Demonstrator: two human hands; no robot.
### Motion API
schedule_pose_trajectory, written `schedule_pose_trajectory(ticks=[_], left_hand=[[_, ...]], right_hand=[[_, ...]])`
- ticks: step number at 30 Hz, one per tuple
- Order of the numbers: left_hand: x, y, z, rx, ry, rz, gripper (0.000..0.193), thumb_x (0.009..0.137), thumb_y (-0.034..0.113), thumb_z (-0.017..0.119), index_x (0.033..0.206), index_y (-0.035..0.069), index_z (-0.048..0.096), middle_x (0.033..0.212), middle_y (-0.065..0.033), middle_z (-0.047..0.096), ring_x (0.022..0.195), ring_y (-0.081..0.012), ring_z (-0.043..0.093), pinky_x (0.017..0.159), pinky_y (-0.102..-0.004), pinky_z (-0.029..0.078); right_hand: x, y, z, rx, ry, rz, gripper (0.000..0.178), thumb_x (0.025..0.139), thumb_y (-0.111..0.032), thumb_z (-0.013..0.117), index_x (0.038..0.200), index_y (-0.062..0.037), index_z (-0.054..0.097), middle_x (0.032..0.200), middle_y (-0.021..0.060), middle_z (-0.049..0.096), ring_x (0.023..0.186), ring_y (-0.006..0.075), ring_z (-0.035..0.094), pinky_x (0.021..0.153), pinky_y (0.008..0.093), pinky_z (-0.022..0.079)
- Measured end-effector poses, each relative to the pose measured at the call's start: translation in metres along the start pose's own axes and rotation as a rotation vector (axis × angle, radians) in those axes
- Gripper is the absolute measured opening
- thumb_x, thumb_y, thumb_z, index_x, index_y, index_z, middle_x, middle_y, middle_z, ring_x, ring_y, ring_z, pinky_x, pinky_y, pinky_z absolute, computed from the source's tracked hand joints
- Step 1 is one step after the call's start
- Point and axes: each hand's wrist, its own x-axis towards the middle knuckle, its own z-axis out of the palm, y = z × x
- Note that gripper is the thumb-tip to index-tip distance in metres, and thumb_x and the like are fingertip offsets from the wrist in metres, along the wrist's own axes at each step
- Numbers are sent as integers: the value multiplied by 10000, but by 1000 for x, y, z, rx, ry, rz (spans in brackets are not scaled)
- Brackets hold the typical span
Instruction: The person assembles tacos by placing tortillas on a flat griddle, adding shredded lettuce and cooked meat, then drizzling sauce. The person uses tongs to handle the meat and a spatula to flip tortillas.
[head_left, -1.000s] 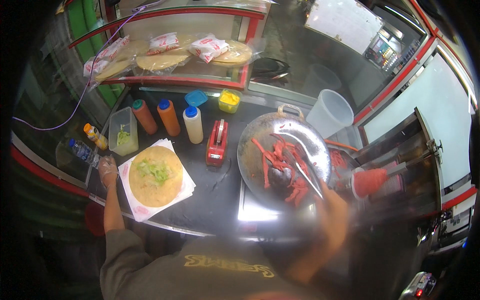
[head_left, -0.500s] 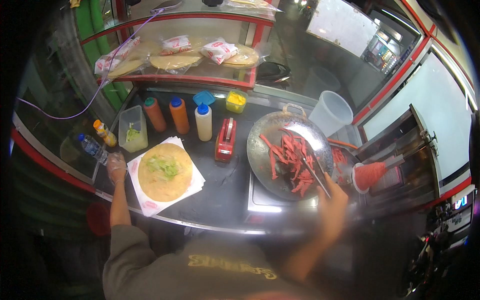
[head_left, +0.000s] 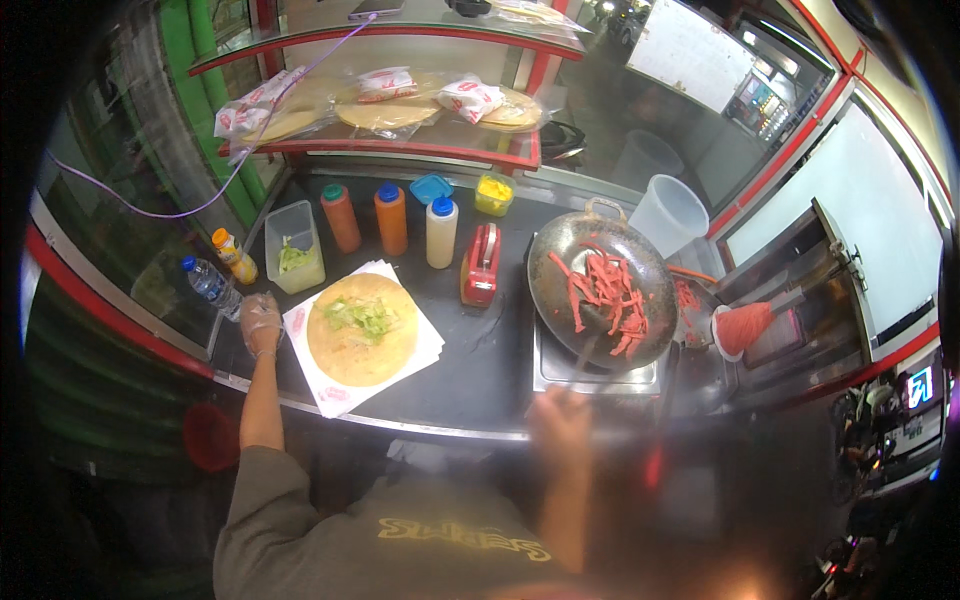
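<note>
My left hand (head_left: 262,322), in a clear plastic glove, rests on the counter between a water bottle (head_left: 212,287) and a white paper sheet (head_left: 426,340). It seems to hold nothing, its fingers loosely laid down. On the stacked paper lies a round flatbread (head_left: 350,365) with shredded lettuce (head_left: 366,318) on top. My right hand (head_left: 562,425), smeared by motion, is closed at the front of the stove, near the pan's near rim. Blurred tongs (head_left: 583,368) reach from it toward the pan (head_left: 548,290), which holds red meat strips (head_left: 608,290).
Behind the flatbread stand a lettuce tub (head_left: 296,245), a red sauce bottle (head_left: 341,220), an orange one (head_left: 391,222) and a white one (head_left: 441,235). A red box-shaped device (head_left: 481,265) sits left of the stove (head_left: 560,372). At right are a white bucket (head_left: 668,215) and red shredded food (head_left: 745,328).
My right hand has pulled back from the pan, left and toward me, with the tongs. The left hand keeps its place by the paper. The whole view has shifted slightly.
</note>
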Motion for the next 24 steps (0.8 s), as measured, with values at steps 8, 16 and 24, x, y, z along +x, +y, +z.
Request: schedule_pose_trajectory(ticks=[8, 16, 24], left_hand=[[2, 6, -11, 15, -146, 40, 294, 978, 312, 712, 912, 28, 748, 988, -234, 721, 974, -470, 680, 857, -545, 549], [-6, 46, -57, -147, -113, -73, 330, 1022, 322, 682, 890, 25, 741, 973, -236, 727, 966, -462, 707, 878, -537, 561], [3, 33, -35, -134, -68, 175, 197, 918, 181, 708, 1084, 78, 687, 1095, -195, 698, 1036, -435, 683, 907, -542, 554]], right_hand=[[31, 81, 86, -529, -277, -125, 487, 1017, -288, 775, 738, 44, 552, 612, -3, 493, 626, 81, 448, 545, 401, 376], [63, 177, 98, -285, -57, 107, 413, 1047, -285, 767, 749, -73, 576, 583, -39, 491, 542, 90, 496, 504, 327, 421], [66, 190, 92, 68, -68, 61, 290, 1067, -251, 734, 917, -8, 684, 754, 74, 676, 622, 181, 668, 580, 333, 560]])
